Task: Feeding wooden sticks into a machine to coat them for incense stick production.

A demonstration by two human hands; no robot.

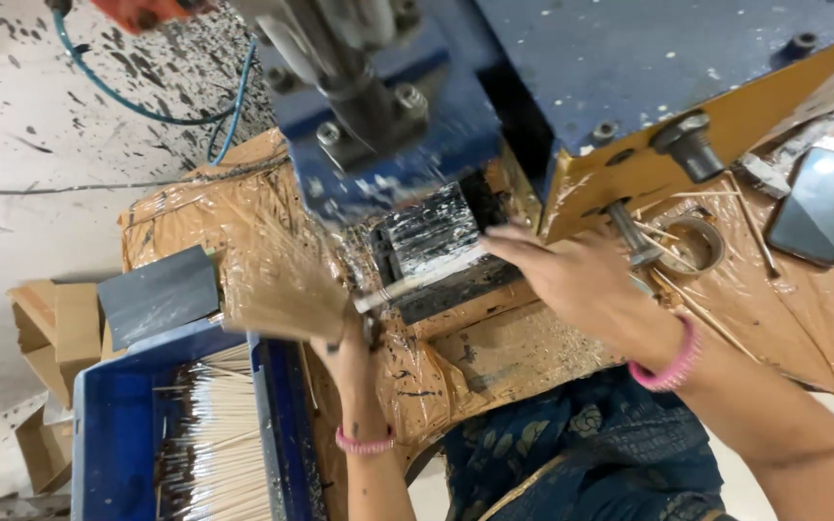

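My left hand point(347, 349) grips a fanned bundle of thin bamboo sticks point(277, 280), held over the plastic-wrapped bench. My right hand point(571, 275) reaches to the black, paint-smeared block point(431, 236) under the blue machine head point(388, 116). Its fingers touch a single pale stick point(417, 280) lying across the block. Both wrists wear pink bands.
A blue tray point(108, 425) at lower left holds several coated sticks point(224, 444). A grey slab point(156, 294) leans by it. At right are a dark phone point(822, 205), a tape ring point(692, 246), loose sticks and a yellow machine plate point(726, 135). Cardboard boxes point(55, 338) stand on the floor at left.
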